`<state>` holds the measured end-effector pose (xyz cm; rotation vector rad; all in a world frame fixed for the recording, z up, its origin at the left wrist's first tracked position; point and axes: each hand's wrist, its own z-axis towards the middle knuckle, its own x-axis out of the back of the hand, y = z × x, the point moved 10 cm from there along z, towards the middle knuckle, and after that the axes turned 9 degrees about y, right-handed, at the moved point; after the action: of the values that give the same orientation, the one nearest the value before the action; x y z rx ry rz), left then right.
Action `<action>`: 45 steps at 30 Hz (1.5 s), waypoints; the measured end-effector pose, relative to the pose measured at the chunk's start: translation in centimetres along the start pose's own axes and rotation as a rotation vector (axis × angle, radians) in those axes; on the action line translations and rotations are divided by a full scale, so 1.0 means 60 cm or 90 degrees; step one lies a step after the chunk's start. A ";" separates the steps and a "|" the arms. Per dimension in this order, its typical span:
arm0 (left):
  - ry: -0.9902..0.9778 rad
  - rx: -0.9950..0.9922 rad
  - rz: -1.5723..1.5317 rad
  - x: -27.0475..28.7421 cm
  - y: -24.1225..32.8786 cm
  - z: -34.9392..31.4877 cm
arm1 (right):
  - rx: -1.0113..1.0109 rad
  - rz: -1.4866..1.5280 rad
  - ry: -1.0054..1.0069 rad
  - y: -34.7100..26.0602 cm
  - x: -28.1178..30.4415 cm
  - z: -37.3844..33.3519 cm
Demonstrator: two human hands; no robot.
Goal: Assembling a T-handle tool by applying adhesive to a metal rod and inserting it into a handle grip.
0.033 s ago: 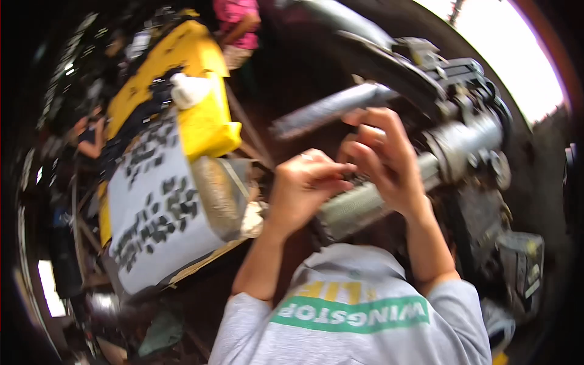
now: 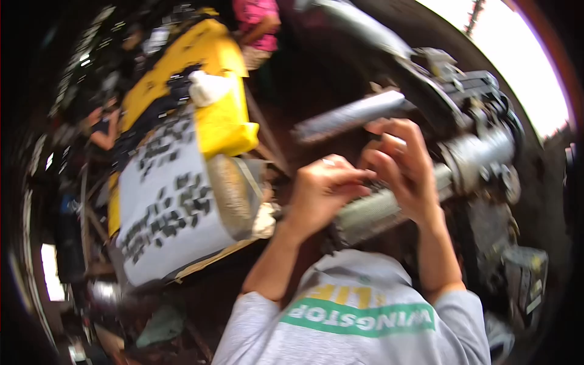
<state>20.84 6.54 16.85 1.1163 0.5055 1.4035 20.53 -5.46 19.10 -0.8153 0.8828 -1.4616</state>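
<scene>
My left hand (image 2: 321,191) is closed in a pinch, with thumb and forefinger pressed together. Close beside it, my right hand (image 2: 406,170) has its fingers curled inward, the fingertips nearly meeting those of the left. Something small and dark seems to sit between the two sets of fingertips, but it is too small and blurred to name. Both hands are held over the grey arm of a machine (image 2: 372,220), which runs up to a rounded metal housing (image 2: 483,153) on the right.
On the left, a table carries a white sheet (image 2: 139,267) with many small dark pieces (image 2: 176,219), a yellow cloth (image 2: 228,131) and a white bottle-like item (image 2: 210,89). A pale metal tube (image 2: 350,115) lies beyond my hands. People in pink (image 2: 258,24) and dark clothing (image 2: 103,128) are nearby.
The whole view has shifted, so the table, machine and hands all appear farther right. My hands keep nearly the same pose over the machine arm.
</scene>
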 end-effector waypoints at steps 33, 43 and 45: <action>-0.007 -0.009 -0.101 -0.023 -0.006 -0.012 | -0.008 -0.022 0.054 -0.016 0.014 -0.030; -0.087 -0.046 -0.042 -0.019 0.005 -0.010 | 0.070 -0.137 -0.025 -0.045 -0.007 -0.023; -0.107 -0.047 -0.028 -0.021 0.008 -0.009 | 0.089 -0.144 -0.009 -0.052 -0.007 -0.024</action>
<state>19.92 5.47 16.59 1.1449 0.3526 1.2669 17.81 -4.85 21.15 -0.8403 0.6850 -1.6921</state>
